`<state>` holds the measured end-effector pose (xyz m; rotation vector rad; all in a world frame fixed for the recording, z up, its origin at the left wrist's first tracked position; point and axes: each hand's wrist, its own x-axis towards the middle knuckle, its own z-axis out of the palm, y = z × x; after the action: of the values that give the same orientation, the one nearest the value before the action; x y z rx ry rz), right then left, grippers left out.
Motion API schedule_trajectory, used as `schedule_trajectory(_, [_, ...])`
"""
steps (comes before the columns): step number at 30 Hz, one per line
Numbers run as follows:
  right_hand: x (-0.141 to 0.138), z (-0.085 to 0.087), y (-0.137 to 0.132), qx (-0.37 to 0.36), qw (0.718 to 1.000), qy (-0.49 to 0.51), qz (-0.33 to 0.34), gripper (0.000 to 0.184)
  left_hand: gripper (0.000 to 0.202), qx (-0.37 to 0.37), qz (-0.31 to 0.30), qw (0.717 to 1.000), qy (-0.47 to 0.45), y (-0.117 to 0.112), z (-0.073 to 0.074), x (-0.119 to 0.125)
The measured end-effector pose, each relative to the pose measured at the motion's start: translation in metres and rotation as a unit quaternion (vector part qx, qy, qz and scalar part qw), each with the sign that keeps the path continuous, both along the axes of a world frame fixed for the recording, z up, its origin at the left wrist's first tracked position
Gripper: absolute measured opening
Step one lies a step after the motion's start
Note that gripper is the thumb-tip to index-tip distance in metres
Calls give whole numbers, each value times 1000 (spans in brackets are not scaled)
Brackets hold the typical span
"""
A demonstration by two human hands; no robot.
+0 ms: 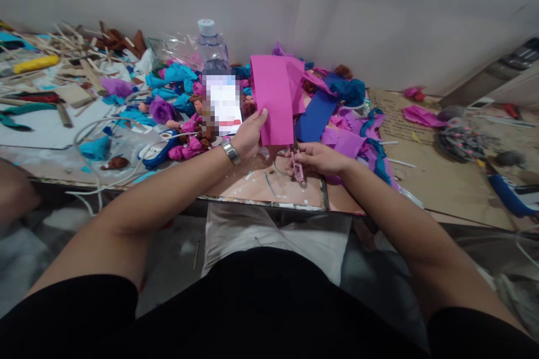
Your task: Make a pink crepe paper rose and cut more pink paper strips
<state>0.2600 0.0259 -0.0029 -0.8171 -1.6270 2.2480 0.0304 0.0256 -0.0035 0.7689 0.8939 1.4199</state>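
A bright pink sheet of paper (273, 98) stands raised over the table, pinched at its lower left edge by my left hand (249, 133), which wears a metal watch. My right hand (316, 158) is closed around pink-handled scissors (298, 167) just below the sheet's lower right corner. The blades are partly hidden, so I cannot tell how far apart they are. Behind the scissors lies a dark blue sheet (316, 115). Purple paper (345, 141) rests to the right of my right hand.
Crumpled coloured paper pieces (174, 81), a bottle (213, 47) and a lit phone (224, 102) sit behind my left hand. Wooden sticks (88, 70) and a white cable (101, 123) lie left. Brown cardboard (421, 174) covers the right side. A wall (261, 5) closes the back.
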Motion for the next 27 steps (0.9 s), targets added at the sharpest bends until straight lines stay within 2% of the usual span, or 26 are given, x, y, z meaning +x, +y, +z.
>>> schedule_trajectory(7, [1, -6, 3, 3, 1000, 13, 9, 53, 35, 0, -4, 1000, -14, 0, -1, 0])
schedule_trajectory(15, [-2, -3, -2, -5, 1000, 21, 20, 48, 35, -5, -5, 1000, -5, -1, 1, 1])
schedule_trajectory(27, [-4, -7, -3, 29, 999, 32, 31, 48, 36, -17, -5, 1000, -3, -3, 3, 3])
